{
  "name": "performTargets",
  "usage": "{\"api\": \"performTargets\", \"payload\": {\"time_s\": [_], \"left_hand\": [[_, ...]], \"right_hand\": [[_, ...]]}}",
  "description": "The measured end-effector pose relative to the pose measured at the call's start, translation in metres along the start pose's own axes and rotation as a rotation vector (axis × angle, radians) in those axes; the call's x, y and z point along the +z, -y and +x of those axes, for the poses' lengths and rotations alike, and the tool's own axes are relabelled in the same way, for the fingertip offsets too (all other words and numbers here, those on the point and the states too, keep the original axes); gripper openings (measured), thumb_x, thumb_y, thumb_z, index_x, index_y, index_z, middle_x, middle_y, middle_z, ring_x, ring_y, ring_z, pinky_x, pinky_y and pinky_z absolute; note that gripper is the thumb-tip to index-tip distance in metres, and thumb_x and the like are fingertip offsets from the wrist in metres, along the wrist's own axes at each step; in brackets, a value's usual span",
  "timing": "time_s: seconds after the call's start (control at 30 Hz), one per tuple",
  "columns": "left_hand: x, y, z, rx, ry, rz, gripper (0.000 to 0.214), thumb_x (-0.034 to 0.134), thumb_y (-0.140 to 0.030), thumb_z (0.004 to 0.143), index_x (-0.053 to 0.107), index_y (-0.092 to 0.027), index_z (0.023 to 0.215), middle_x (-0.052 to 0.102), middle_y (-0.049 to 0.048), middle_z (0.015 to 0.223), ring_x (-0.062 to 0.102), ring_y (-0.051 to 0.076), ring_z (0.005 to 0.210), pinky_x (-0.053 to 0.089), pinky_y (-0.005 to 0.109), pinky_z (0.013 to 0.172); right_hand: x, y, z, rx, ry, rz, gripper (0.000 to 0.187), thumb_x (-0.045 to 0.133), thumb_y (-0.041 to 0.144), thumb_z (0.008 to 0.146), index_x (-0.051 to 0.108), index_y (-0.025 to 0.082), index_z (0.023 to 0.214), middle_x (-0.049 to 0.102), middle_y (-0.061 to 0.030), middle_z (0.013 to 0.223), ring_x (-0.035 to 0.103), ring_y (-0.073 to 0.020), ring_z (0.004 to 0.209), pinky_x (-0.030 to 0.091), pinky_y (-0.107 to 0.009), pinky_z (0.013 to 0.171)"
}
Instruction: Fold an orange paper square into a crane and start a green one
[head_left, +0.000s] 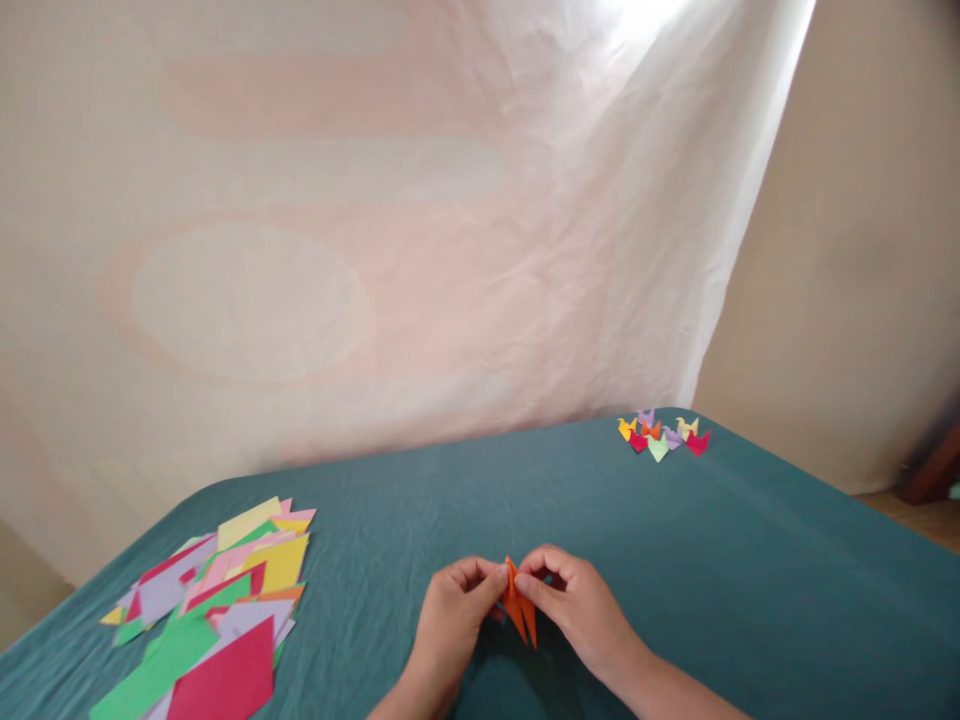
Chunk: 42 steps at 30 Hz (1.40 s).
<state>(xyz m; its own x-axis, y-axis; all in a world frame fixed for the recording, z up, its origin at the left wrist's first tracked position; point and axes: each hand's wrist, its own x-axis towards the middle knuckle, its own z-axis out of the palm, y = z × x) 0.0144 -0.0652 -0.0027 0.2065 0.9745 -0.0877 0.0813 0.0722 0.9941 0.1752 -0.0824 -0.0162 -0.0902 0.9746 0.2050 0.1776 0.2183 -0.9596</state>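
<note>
A small folded orange paper piece [519,606] is held between both hands just above the teal tablecloth [450,500], near the front middle. My left hand [452,618] pinches its left side with curled fingers. My right hand [576,602] pinches its right side with thumb and forefinger. Two pointed flaps of the orange paper hang down between the hands.
A loose pile of coloured paper squares [217,610] lies at the front left. A cluster of several small folded paper figures [664,435] sits at the table's far right corner. A pale cloth backdrop [375,250] hangs behind the table.
</note>
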Motion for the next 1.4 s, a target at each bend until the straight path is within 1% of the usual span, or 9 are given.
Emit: {"api": "performTargets", "payload": {"time_s": [0.33, 0.5, 0.7, 0.9, 1.1, 1.17, 1.23, 1.3, 1.4], "left_hand": [[0.003, 0.002, -0.0008, -0.087, 0.027, -0.148, 0.04, 0.07, -0.052, 0.066, 0.07, -0.012, 0.069, 0.068, 0.0066, 0.066, 0.059, 0.014, 0.058, 0.047, 0.023, 0.06], [0.0028, 0.0021, -0.0026, -0.073, 0.054, -0.179, 0.037, 0.069, -0.048, 0.069, 0.07, -0.011, 0.071, 0.069, 0.0076, 0.067, 0.061, 0.015, 0.061, 0.048, 0.025, 0.063], [0.0038, 0.0029, -0.002, -0.109, 0.067, -0.263, 0.037, 0.071, -0.047, 0.067, 0.07, -0.01, 0.07, 0.068, 0.008, 0.068, 0.062, 0.016, 0.062, 0.049, 0.028, 0.066], [0.0038, 0.0033, -0.0031, -0.052, 0.057, -0.167, 0.03, 0.071, -0.04, 0.07, 0.072, -0.01, 0.075, 0.068, 0.0071, 0.068, 0.06, 0.015, 0.063, 0.047, 0.025, 0.066], [0.0058, 0.0054, -0.0035, 0.028, 0.1, -0.101, 0.024, 0.073, -0.032, 0.068, 0.071, -0.012, 0.082, 0.071, 0.01, 0.083, 0.063, 0.019, 0.075, 0.047, 0.027, 0.074], [0.0062, 0.0051, -0.0036, 0.043, 0.103, -0.086, 0.023, 0.072, -0.03, 0.07, 0.071, -0.012, 0.084, 0.071, 0.0103, 0.084, 0.063, 0.019, 0.076, 0.046, 0.028, 0.075], [0.0064, 0.0034, -0.004, 0.036, 0.104, -0.075, 0.022, 0.07, -0.028, 0.071, 0.071, -0.011, 0.084, 0.071, 0.0102, 0.084, 0.063, 0.019, 0.076, 0.047, 0.028, 0.075], [0.0066, 0.0009, -0.0049, 0.033, 0.11, -0.058, 0.02, 0.069, -0.024, 0.071, 0.071, -0.011, 0.085, 0.071, 0.0103, 0.085, 0.063, 0.019, 0.077, 0.047, 0.029, 0.076], [0.0072, -0.0023, -0.0067, 0.058, 0.095, -0.003, 0.017, 0.065, -0.02, 0.072, 0.07, -0.011, 0.085, 0.07, 0.01, 0.084, 0.063, 0.019, 0.077, 0.046, 0.029, 0.075]], "right_hand": [[0.0029, -0.0019, -0.0007, 0.053, -0.031, 0.02, 0.019, 0.061, 0.035, 0.081, 0.061, 0.017, 0.073, 0.065, -0.0015, 0.07, 0.06, -0.0165, 0.065, 0.044, -0.024, 0.059], [0.0028, -0.0032, 0.0007, 0.05, -0.036, 0.005, 0.017, 0.063, 0.032, 0.079, 0.061, 0.018, 0.07, 0.065, -0.0011, 0.069, 0.06, -0.0161, 0.064, 0.044, -0.023, 0.059], [0.0039, -0.0021, 0.0, 0.045, -0.052, 0.01, 0.015, 0.064, 0.029, 0.078, 0.06, 0.018, 0.069, 0.063, -0.0004, 0.068, 0.059, -0.0155, 0.064, 0.043, -0.023, 0.058], [0.0045, -0.0021, 0.0008, 0.021, -0.087, 0.036, 0.019, 0.067, 0.028, 0.076, 0.057, 0.018, 0.064, 0.062, -0.0005, 0.068, 0.058, -0.015, 0.064, 0.043, -0.022, 0.057], [0.0034, -0.0022, 0.0012, -0.003, -0.116, -0.007, 0.016, 0.066, 0.021, 0.074, 0.055, 0.017, 0.062, 0.062, -0.0008, 0.071, 0.058, -0.0152, 0.066, 0.043, -0.023, 0.06], [0.0035, -0.0018, 0.0009, 0.002, -0.116, -0.008, 0.013, 0.065, 0.019, 0.074, 0.056, 0.018, 0.065, 0.061, -0.0001, 0.07, 0.057, -0.0147, 0.065, 0.043, -0.023, 0.06], [0.0037, -0.0021, 0.001, 0.011, -0.114, 0.024, 0.007, 0.064, 0.018, 0.073, 0.057, 0.018, 0.074, 0.061, 0.001, 0.07, 0.057, -0.0146, 0.065, 0.044, -0.023, 0.061], [0.0036, -0.0034, 0.002, 0.029, -0.094, 0.07, 0.011, 0.064, 0.018, 0.073, 0.059, 0.018, 0.083, 0.061, 0.0012, 0.071, 0.057, -0.0147, 0.066, 0.045, -0.023, 0.061], [0.0023, -0.0075, 0.0043, 0.074, -0.03, 0.078, 0.007, 0.064, 0.02, 0.075, 0.063, 0.016, 0.08, 0.063, -0.0007, 0.07, 0.058, -0.0154, 0.065, 0.044, -0.024, 0.061]]}}
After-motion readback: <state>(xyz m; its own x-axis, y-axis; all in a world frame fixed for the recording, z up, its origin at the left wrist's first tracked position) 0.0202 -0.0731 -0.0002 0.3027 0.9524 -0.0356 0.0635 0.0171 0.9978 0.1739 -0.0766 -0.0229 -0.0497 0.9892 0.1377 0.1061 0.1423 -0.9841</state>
